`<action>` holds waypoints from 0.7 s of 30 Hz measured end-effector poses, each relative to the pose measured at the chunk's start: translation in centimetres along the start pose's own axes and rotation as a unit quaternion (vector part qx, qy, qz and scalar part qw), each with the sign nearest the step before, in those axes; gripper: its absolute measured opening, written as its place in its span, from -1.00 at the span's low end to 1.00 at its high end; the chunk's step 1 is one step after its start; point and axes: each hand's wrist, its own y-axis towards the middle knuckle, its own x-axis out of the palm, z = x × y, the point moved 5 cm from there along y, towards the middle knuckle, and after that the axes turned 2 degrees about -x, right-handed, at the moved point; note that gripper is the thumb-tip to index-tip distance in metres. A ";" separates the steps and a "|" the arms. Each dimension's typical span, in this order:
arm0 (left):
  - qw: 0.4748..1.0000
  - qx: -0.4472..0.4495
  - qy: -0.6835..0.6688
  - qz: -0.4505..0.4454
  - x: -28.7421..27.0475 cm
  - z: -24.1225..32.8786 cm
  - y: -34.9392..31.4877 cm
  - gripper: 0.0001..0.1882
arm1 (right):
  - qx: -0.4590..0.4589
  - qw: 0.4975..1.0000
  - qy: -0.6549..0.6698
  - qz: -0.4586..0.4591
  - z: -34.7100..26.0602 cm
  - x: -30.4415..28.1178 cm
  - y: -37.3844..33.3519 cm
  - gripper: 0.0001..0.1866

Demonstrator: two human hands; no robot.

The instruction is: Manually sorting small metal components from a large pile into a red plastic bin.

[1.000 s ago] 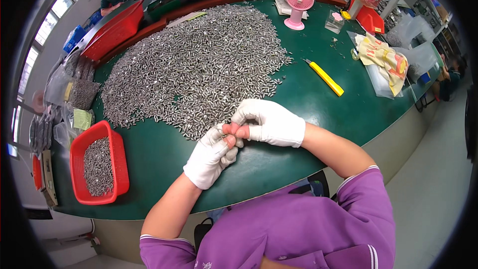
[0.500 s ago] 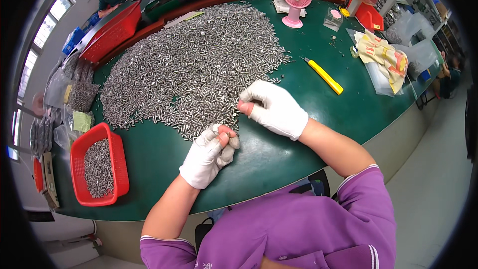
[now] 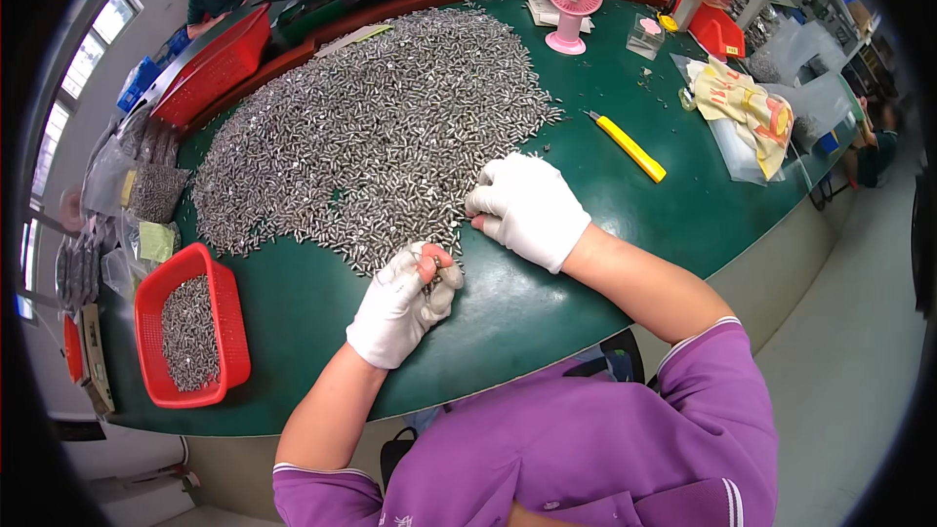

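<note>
The left hand (image 3: pixel 398 304), in a thin white glove (image 3: pixel 376 337) (thumb and forefinger tips poke out bare), has its fingers curled round a few metal pins (image 3: pixel 435 284). The right hand (image 3: pixel 528 211) bends its fingers at the edge of the pile (image 3: pixel 371 127); I cannot tell if they grip any. Beyond the fingers, glossy stubby cylinders sprawl on the smooth green desk (image 3: pixel 517 327). Leftward: a perforated red plastic basket (image 3: pixel 232 327); rightward, a slim yellow knife (image 3: pixel 631 148).
</note>
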 end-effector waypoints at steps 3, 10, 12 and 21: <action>1.000 0.002 0.004 -0.011 0.1 0.0 0.0 -0.78 | 0.013 1.000 0.010 -0.012 -0.1 0.4 0.0 -0.90; 1.000 0.003 -0.017 -0.013 -0.1 -0.3 0.1 -0.84 | 0.053 0.998 -0.024 -0.004 0.2 0.4 -0.3 -0.90; 0.999 0.018 -0.045 -0.009 -0.1 -0.3 0.1 -0.87 | 0.049 0.999 -0.024 -0.001 0.2 0.4 -0.2 -0.89; 0.998 0.030 -0.056 0.029 -0.3 -0.7 0.2 -0.86 | 0.057 0.905 0.407 -0.111 -2.0 0.6 0.0 -0.74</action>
